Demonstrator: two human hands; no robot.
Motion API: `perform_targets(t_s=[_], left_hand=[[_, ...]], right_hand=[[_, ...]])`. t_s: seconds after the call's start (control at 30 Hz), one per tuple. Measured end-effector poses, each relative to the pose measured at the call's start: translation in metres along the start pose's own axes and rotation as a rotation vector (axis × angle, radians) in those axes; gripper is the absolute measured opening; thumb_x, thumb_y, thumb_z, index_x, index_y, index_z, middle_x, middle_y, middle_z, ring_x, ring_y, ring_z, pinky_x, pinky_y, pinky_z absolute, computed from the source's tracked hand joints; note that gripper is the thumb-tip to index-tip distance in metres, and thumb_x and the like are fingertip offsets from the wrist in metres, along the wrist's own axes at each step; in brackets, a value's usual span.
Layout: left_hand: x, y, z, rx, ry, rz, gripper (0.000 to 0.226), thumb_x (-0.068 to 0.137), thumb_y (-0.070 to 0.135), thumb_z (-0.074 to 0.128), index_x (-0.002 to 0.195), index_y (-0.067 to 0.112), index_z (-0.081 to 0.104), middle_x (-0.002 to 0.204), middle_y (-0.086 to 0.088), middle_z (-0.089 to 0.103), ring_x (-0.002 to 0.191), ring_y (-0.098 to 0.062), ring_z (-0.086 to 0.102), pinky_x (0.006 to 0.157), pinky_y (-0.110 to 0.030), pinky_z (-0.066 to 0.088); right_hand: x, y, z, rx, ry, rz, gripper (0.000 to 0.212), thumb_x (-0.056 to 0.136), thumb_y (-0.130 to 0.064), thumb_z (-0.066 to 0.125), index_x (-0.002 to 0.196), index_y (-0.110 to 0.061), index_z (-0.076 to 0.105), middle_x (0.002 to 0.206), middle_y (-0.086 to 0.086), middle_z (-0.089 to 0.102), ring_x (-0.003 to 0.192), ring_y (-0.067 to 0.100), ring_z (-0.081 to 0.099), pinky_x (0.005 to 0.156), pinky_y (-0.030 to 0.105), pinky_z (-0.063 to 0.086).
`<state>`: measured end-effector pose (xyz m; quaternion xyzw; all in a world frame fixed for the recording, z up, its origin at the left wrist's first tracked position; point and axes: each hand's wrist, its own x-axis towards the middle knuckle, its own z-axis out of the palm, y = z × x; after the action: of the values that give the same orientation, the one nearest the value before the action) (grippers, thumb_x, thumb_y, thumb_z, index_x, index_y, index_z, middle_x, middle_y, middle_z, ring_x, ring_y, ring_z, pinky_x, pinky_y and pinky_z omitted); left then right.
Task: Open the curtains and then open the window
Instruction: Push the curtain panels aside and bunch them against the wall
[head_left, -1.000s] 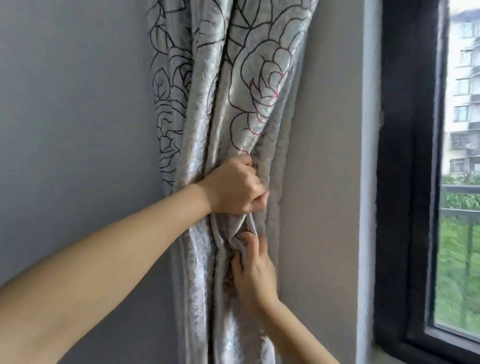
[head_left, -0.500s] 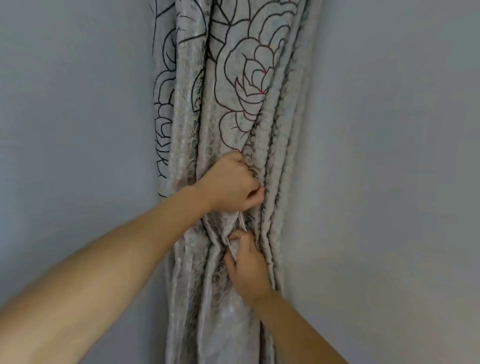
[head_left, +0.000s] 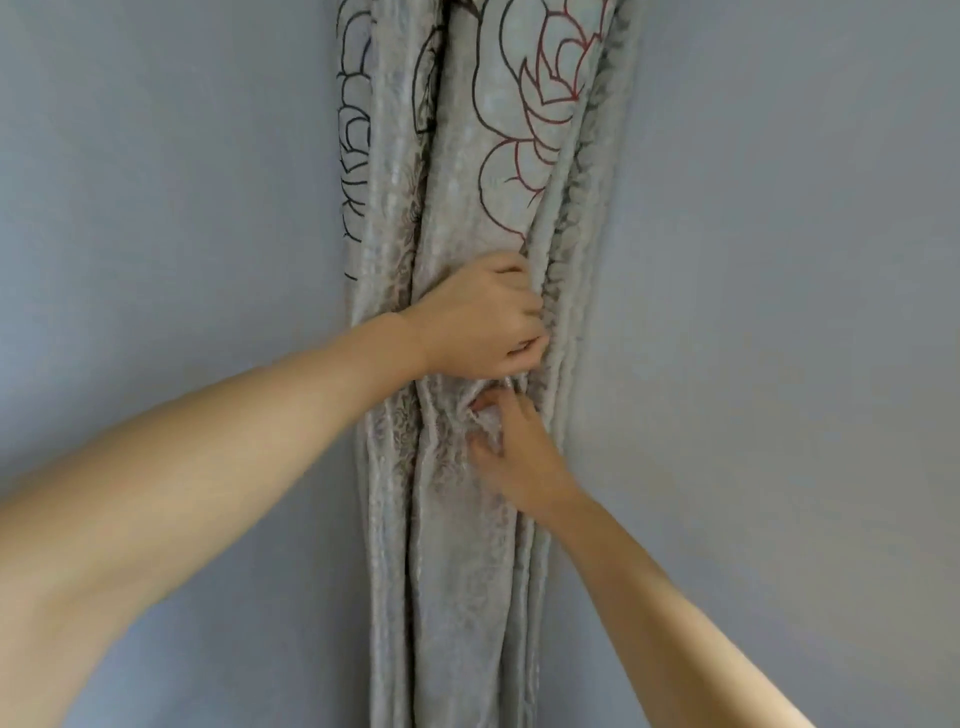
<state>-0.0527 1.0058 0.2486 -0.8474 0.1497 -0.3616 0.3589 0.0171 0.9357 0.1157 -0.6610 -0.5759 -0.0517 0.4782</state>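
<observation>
A silver-grey curtain (head_left: 467, 182) with outlined rose patterns hangs bunched into a narrow column in the corner between two grey walls. My left hand (head_left: 478, 322) is clenched around the gathered folds at mid height. Just below it, my right hand (head_left: 514, 457) presses into the fabric with its fingers curled into the folds. The window is out of view.
A plain grey wall (head_left: 156, 208) lies to the left of the curtain. Another grey wall (head_left: 779, 260) lies to its right. Nothing else shows.
The view has swung left, so the dark window frame seen at the right a second ago is gone. My right hand has crept up closer under my left hand.
</observation>
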Motion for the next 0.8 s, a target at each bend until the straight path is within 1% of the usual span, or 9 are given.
perform_targets(t_s=[0.13,0.2,0.3,0.4,0.5,0.53,0.6,0.73,0.8], left_hand=[[-0.018,0.071,-0.024,-0.145,0.029,0.059,0.028,0.089,0.021,0.043,0.074,0.013,0.065,0.079,-0.005,0.066,0.079,-0.023,0.059,0.104,-0.041,0.036],[-0.036,0.114,-0.034,-0.264,0.032,0.048,0.024,0.088,0.02,0.045,0.079,0.014,0.066,0.083,-0.005,0.067,0.085,-0.023,0.06,0.107,-0.041,0.031],[-0.065,0.177,-0.046,-0.483,0.069,-0.007,0.02,0.087,0.018,0.048,0.085,0.012,0.067,0.084,-0.006,0.067,0.084,-0.023,0.06,0.105,-0.039,0.035],[-0.091,0.234,-0.057,-0.755,-0.007,-0.119,0.019,0.085,0.015,0.05,0.091,0.011,0.067,0.083,-0.007,0.067,0.076,-0.02,0.058,0.087,-0.028,0.042],[-0.112,0.289,-0.071,-1.096,-0.207,-0.251,0.024,0.087,0.022,0.046,0.101,0.016,0.065,0.083,0.0,0.066,0.068,-0.004,0.049,0.069,-0.016,0.042],[-0.119,0.307,-0.075,-1.212,-0.261,-0.303,0.025,0.087,0.026,0.045,0.103,0.02,0.063,0.083,0.005,0.065,0.069,-0.001,0.05,0.068,-0.012,0.042],[-0.131,0.343,-0.084,-1.431,-0.35,-0.452,0.026,0.084,0.035,0.043,0.103,0.032,0.062,0.086,0.013,0.064,0.076,0.001,0.057,0.069,-0.003,0.039],[-0.139,0.4,-0.104,-1.713,-0.33,-0.847,0.028,0.075,0.046,0.044,0.093,0.04,0.065,0.082,0.009,0.068,0.068,-0.005,0.061,0.066,-0.011,0.045],[-0.136,0.428,-0.115,-1.814,-0.347,-0.908,0.027,0.073,0.045,0.046,0.09,0.039,0.066,0.08,0.004,0.069,0.068,-0.008,0.062,0.069,-0.013,0.047]], right_hand=[[-0.079,-0.011,-0.043,0.041,-0.002,0.198,0.027,0.085,-0.016,0.058,0.111,-0.019,0.052,0.107,-0.003,0.044,0.091,0.008,0.047,0.071,0.002,0.036],[-0.135,-0.012,-0.055,0.037,0.006,0.276,0.028,0.084,-0.012,0.06,0.11,-0.017,0.054,0.109,-0.002,0.046,0.091,0.001,0.045,0.072,-0.003,0.034],[-0.225,-0.011,-0.066,0.017,-0.032,0.409,0.024,0.085,-0.016,0.061,0.106,-0.024,0.055,0.118,-0.004,0.047,0.101,-0.007,0.044,0.077,0.003,0.036],[-0.308,-0.022,-0.076,0.053,0.02,0.583,0.025,0.085,-0.021,0.061,0.097,-0.04,0.052,0.118,-0.017,0.047,0.104,-0.018,0.044,0.083,0.015,0.045],[-0.386,-0.048,-0.088,0.106,0.17,0.775,0.025,0.087,-0.014,0.058,0.095,-0.037,0.054,0.101,-0.013,0.064,0.096,-0.004,0.06,0.076,0.017,0.05],[-0.412,-0.057,-0.091,0.123,0.221,0.833,0.024,0.088,-0.012,0.057,0.097,-0.034,0.056,0.095,-0.009,0.068,0.093,0.002,0.063,0.075,0.019,0.051],[-0.463,-0.076,-0.095,0.136,0.329,0.942,0.023,0.088,-0.011,0.056,0.099,-0.031,0.057,0.097,-0.01,0.069,0.093,0.007,0.065,0.077,0.025,0.054],[-0.543,-0.106,-0.093,0.123,0.637,1.123,0.031,0.087,-0.004,0.055,0.097,-0.032,0.06,0.102,-0.016,0.068,0.093,0.006,0.065,0.083,0.039,0.051],[-0.573,-0.118,-0.097,0.116,0.79,1.182,0.034,0.087,0.001,0.053,0.098,-0.031,0.06,0.102,-0.014,0.069,0.091,0.008,0.065,0.083,0.041,0.05]])
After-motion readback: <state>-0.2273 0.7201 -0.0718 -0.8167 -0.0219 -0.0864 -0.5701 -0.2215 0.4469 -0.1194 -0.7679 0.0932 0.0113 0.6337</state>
